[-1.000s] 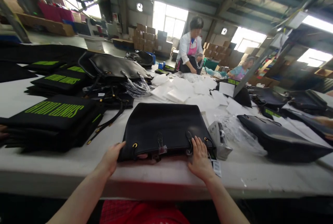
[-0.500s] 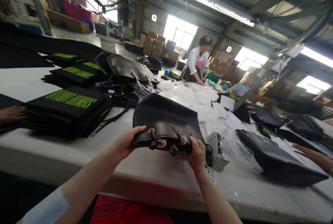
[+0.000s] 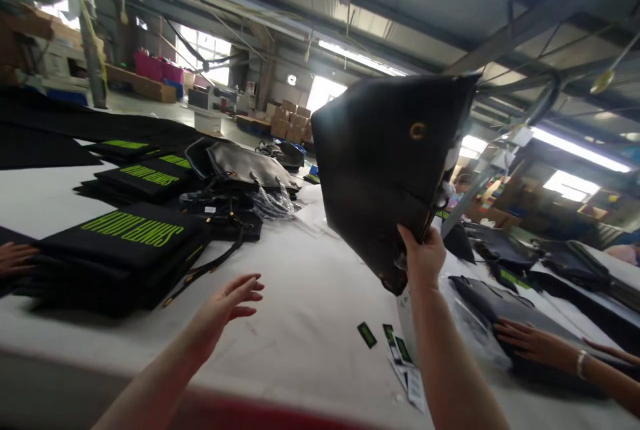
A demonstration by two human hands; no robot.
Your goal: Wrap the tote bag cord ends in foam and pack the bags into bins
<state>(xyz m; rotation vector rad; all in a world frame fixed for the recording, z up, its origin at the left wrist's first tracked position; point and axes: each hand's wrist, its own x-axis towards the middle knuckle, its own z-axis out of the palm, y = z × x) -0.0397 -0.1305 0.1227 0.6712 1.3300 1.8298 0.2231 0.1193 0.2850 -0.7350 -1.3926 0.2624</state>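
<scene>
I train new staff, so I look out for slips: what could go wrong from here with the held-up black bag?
The black bag might slip or twist, as only the right hand grips it, near one edge; the left hand touches nothing.
Loose tags lie on the table close by, so a dropped bag could scatter or cover them.

Brown cartons (image 3: 290, 122) stacked near bright window (image 3: 324, 91); round clock (image 3: 291, 80) high to its left. Magenta cloth (image 3: 156, 68) at back left, behind long brown box (image 3: 137, 85). Lit tube lamp (image 3: 360, 58) overhead.
</scene>
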